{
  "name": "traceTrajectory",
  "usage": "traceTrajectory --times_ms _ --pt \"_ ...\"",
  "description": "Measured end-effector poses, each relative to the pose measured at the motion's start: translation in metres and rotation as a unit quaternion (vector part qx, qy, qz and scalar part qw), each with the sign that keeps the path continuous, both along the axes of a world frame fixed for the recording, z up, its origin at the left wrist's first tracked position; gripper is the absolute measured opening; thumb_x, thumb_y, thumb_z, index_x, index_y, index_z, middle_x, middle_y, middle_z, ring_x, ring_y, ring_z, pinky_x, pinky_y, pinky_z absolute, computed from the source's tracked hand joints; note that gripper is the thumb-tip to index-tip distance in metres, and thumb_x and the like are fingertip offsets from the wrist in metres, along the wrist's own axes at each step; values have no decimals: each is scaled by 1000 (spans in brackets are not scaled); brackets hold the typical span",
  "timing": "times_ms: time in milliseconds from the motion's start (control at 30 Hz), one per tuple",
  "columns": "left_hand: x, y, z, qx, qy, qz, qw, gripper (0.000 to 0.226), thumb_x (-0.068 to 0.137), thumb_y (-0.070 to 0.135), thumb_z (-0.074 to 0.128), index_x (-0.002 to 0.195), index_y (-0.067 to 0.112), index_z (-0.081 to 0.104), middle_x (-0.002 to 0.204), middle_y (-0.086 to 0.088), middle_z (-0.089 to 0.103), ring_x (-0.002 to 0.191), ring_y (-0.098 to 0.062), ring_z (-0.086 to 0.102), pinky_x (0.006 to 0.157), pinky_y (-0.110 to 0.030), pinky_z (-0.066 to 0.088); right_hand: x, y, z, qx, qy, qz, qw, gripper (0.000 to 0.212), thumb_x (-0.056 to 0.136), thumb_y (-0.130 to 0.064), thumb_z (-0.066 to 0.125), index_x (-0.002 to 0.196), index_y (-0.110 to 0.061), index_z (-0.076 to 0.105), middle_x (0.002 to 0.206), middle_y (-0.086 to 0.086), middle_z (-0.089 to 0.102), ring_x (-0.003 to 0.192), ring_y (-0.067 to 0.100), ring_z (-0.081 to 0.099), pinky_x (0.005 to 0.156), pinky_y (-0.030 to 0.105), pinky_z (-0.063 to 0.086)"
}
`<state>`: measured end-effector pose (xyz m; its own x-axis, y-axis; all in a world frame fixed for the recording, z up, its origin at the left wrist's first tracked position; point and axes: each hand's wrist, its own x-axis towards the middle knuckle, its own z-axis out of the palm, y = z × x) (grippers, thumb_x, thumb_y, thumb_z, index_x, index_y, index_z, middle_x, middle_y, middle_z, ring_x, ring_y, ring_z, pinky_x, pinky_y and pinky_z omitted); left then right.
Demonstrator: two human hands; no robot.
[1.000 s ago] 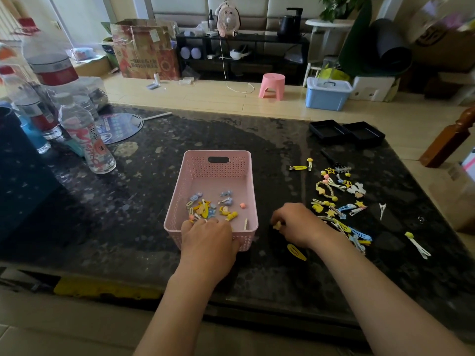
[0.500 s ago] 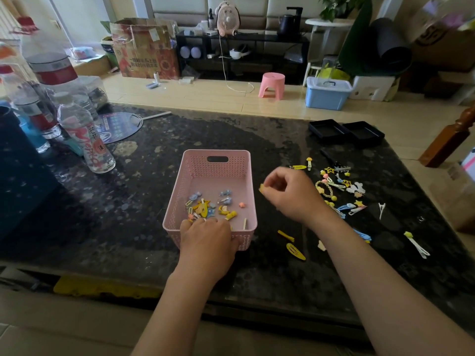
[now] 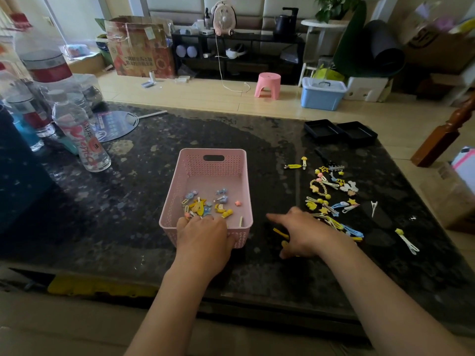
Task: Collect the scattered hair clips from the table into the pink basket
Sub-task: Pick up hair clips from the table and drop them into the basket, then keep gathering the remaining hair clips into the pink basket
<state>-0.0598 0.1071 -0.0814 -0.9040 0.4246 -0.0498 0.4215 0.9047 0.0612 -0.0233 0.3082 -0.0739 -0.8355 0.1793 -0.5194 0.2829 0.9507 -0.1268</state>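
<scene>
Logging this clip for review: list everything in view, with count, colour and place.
pink basket: one, pink, table centre
hair clips in basket: a dozen or so, yellow, blue and pink, near end
scattered hair clips: many, mostly yellow, blue and white, table right
black trays: two, black, far right of table
water bottles: several, clear, table left
hand fan: one, blue print, behind bottles
stool: one, pink, floor
storage box: one, blue, floor
left hand: gripping basket's near rim
right hand: open, over yellow clips right of the basket
</scene>
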Motion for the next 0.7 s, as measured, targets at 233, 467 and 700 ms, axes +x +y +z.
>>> traceTrajectory --times_ms 233,467,700 --pt "1 1 0 -1 -7 3 1000 34 95 55 46 106 24 56 106 4 63 100 -20 55 90 -42 34 8 9 -12 -30 73 4 997 46 89 -7 66 129 -29 64 131 1 55 118 21 56 88 26 46" --pt "1 0 1 10 -4 0 1000 30 95 53 47 103 26 56 104 5 63 97 -17 55 87 -41 34 2 10 -19 -90 98 -62 989 31 85 -4 67 103 -28 72 104 -3 60 89 15 61 69 24 50" --pt "1 0 1 -1 6 1 1000 34 95 54 45 109 25 56 111 4 63 104 -20 55 84 -40 32 -11 10 -7 -123 174 -112 971 13 79 -9 72 85 -21 73 79 -9 63 78 14 63 60 21 47"
